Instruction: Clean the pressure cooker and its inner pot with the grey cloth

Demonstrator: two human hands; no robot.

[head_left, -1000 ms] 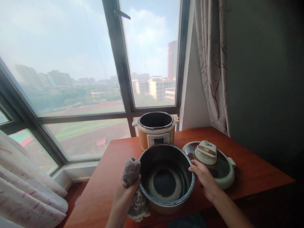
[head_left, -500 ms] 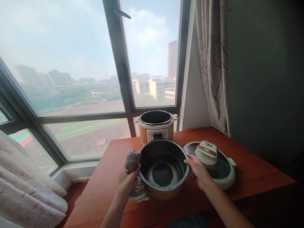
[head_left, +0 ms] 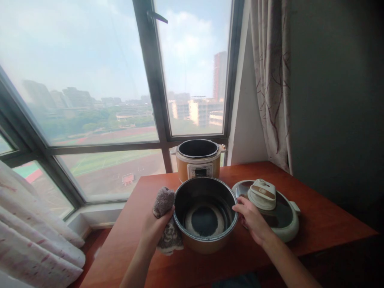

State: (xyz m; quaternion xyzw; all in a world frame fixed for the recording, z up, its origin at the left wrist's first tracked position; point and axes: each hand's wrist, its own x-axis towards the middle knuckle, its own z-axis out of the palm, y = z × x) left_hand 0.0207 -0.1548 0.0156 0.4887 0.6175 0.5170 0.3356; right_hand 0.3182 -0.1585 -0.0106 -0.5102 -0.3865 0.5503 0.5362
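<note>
Pot [head_left: 205, 216] on table [head_left: 315, 224], in front of cooker [head_left: 198, 160] — lid [head_left: 270, 208] to its right. Left hand [head_left: 154, 228] clenched on cloth [head_left: 164, 202] against pot's side; right hand [head_left: 252, 220] fingers curled on rim.

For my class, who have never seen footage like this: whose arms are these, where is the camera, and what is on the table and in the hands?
There is no machine here. The camera sits on a person's head and looks forward and down, so the two bare arms at the bottom are that person's own. The left hand grips a grey cloth against the side of a metal inner pot, and the right hand holds the pot's opposite rim. The pot is over a red-brown table. Behind it stands an electric cooker, open and without its lid. The lid lies to the right. Beyond are a large window and a curtain.
</note>
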